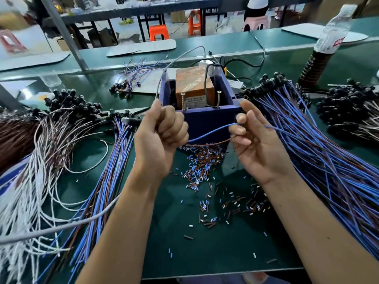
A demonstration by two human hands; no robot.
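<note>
My left hand (162,130) is curled into a fist around a blue wire (213,131) and a brown wire (213,143), in front of the blue wire-stripping machine (207,119). Both wires sag across to my right hand (250,138), which pinches them between thumb and fingers. From there the blue wire runs on into the large blue bundle (320,152) on the right. A heap of cut insulation bits (203,158) lies below the machine.
Bundles of white and brown wires (37,160) and blue and brown wires (106,177) lie on the left of the green mat (178,242). Black connector heaps (348,101) sit at the right. A water bottle (332,31) stands at the far right. A grey cable (61,226) crosses the left side.
</note>
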